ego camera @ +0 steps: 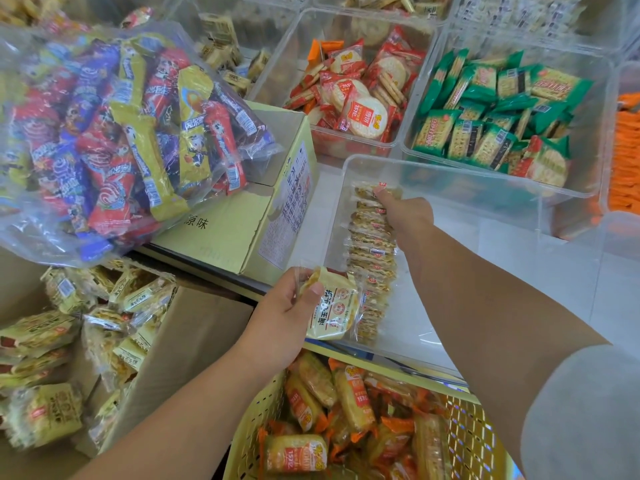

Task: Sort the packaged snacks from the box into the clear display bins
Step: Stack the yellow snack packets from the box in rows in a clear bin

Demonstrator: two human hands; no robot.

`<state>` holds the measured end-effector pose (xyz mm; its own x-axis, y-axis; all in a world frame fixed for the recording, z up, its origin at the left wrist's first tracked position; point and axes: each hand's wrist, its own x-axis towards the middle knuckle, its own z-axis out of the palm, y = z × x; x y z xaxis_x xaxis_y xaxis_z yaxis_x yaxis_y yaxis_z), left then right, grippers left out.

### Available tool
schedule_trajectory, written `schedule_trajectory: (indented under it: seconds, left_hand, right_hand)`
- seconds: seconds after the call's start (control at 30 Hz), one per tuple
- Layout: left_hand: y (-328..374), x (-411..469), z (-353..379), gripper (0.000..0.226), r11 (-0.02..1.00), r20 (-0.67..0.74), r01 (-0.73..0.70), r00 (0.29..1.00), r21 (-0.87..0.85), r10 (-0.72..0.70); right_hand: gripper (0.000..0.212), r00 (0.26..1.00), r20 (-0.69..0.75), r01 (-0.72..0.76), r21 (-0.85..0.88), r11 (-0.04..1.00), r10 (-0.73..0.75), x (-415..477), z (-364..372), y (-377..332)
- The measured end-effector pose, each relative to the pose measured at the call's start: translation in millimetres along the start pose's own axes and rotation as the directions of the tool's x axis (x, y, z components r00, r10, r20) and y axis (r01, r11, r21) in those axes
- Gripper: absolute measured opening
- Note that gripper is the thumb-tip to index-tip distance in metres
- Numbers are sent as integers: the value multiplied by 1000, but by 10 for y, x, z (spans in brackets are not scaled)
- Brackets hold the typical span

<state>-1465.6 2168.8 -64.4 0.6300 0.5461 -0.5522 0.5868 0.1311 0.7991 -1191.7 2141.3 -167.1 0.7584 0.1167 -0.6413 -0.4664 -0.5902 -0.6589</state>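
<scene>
L hand (284, 317), near centre: thumb and fingers are curled round one pale yellow pkt (332, 308), printed face up. We see it held at the near-left corner of the clear bin (337, 209), beside the near end of the row of pkts (374, 261).

R hand (407, 211) reaches into the clear bin, thumb tip on top of the farthest pkt in the row. Its other fingers are hidden behind the hand, so we cannot tell whether it grips or only presses. The row stands on edge along the bin's left wall, running near to far.

Surroundings:
- Near left: an open cardboard box (194, 341) w/ more pkts (45, 341) of the same pale yellow type, piled loose.
- Far left: a clear bag (97, 133) of mixed red, blue and yellow snacks lies on a closed carton (239, 233).
- Near, below the hands: a yellow basket (256, 427) holds orange-edged pkts (346, 400).
- Beyond the clear bin: one far bin (349, 142) holds red pkts (360, 98) of round crackers. Right of it, a second far bin (602, 133) holds green pkts (485, 116).
- Far right edge: orange pkts (627, 161), partly cut off.
</scene>
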Motion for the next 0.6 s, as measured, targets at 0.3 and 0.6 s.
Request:
schedule_trajectory:
  seconds: [0.3,0.6]
  left_hand:
    - [179,363,73,29,958,30,137,990,-253,-134]
    - [200,492,241,47,918,100,166,985,-359,-139]
  right_hand:
    - [75,972,175,71,412,909,-156,-280,-233,509]
    - [82,867,435,22,453,891,-242,-399,-40,617]
